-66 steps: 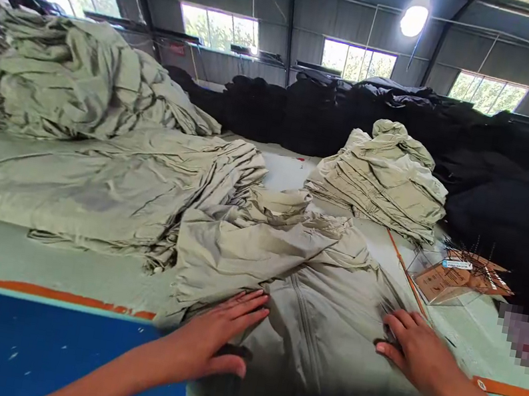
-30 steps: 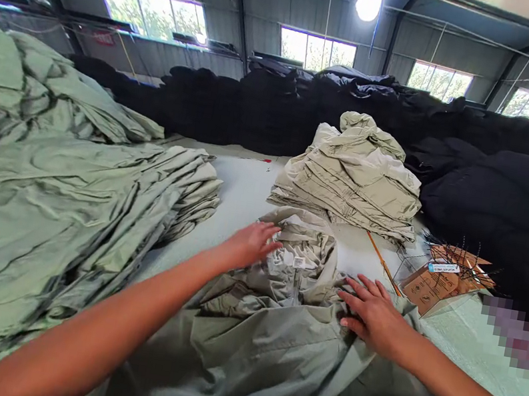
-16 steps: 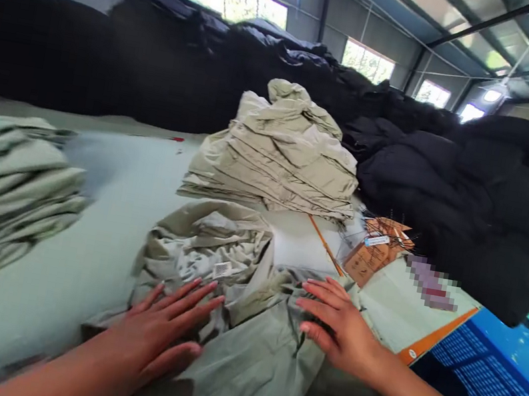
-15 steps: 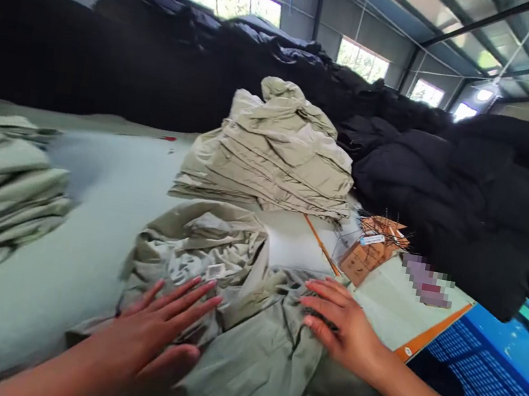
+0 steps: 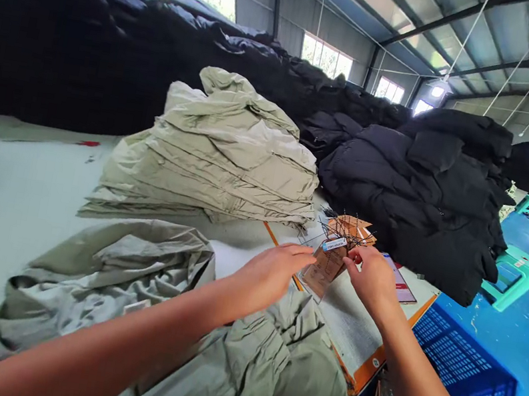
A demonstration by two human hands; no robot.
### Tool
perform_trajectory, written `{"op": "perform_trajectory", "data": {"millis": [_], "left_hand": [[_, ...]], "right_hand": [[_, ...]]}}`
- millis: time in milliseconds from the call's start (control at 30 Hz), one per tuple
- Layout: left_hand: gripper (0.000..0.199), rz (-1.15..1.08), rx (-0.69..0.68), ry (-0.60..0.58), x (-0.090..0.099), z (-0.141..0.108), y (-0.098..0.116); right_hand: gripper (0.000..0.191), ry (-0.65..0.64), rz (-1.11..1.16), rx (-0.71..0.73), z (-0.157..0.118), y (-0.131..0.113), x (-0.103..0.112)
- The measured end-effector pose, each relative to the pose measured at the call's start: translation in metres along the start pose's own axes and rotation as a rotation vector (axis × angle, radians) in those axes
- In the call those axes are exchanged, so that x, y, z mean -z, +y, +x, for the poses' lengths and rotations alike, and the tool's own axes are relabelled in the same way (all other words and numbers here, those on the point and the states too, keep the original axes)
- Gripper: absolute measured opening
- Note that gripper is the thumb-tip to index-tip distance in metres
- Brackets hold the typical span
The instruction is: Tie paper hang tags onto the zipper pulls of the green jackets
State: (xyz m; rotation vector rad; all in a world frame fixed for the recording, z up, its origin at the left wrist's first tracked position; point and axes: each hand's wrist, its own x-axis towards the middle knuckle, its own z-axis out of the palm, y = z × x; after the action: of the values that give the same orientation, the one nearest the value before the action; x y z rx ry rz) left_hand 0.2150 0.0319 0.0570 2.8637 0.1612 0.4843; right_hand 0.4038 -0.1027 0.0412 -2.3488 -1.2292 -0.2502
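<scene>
My left hand [image 5: 276,272] is open beside the brown tags [image 5: 324,273] on the tabletop [image 5: 358,318]; my right hand [image 5: 373,278] curls at their edge, grip unclear. I'd pinch card only, gently, since those black strings [image 5: 327,214] could snag.

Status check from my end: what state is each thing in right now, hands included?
Left hand: open, fingers extended beside the tags
Right hand: fingers curled at the tags' edge; grip unclear
Brown tags: bunched, black strings sticking up
Near green garment: rumpled, pale lining showing
Pale green garments: stacked, uneven
Black garments: heaped
Teal stool: upright
Lamp: lit
</scene>
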Motion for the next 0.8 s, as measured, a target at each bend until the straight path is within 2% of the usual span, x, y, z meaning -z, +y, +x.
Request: {"op": "perform_trajectory", "data": {"millis": [133,267,433,600,800], "left_hand": [[0.049,-0.003,0.045,0.019,-0.017,0.056,-0.005],[0.033,0.071,0.154,-0.006,-0.026,0.084,-0.002],[0.027,0.114,0.216,-0.014,-0.031,0.092,0.001],[0.021,0.105,0.280,-0.035,-0.032,0.092,0.002],[0.018,0.014,0.326,-0.012,-0.031,0.094,-0.002]], "right_hand": [[0.019,-0.109,-0.082,-0.049,0.010,-0.008,0.003],[0.019,-0.146,-0.128,-0.089,0.015,-0.016,0.003],[0.021,-0.160,-0.124,-0.112,0.020,-0.015,0.000],[0.014,-0.126,-0.052,-0.099,0.018,-0.010,-0.004],[0.015,-0.085,0.122,-0.005,0.014,-0.002,-0.006]]}}
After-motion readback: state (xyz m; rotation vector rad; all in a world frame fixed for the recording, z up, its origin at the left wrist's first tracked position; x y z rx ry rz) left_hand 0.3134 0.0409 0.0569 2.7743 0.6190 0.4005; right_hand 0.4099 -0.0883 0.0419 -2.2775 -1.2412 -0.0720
